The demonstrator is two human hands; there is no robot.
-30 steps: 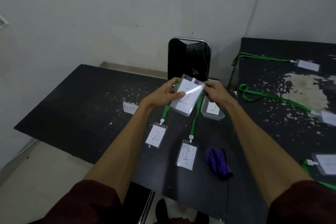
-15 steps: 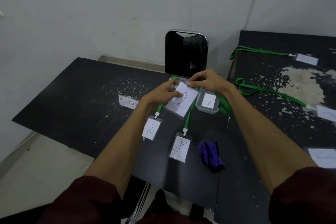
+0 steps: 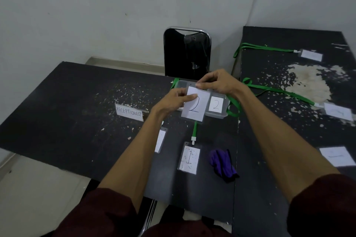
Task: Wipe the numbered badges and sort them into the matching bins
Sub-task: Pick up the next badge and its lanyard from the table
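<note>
Two flaking black tables (image 3: 67,106) meet under pale walls (image 3: 96,15), badges (image 3: 189,159) scattered across.

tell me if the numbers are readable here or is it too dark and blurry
Head view: dim, even light, no glare; the 2 on the held badge and on the bin label reads clearly, the speckled 1 badge too; right-edge cards too soft to read.

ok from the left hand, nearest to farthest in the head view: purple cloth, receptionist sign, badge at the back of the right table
1. Receptionist sign, just left of the left hand.
2. Purple cloth, nearer the person, to the right.
3. Back badge, far off to the right.
</note>
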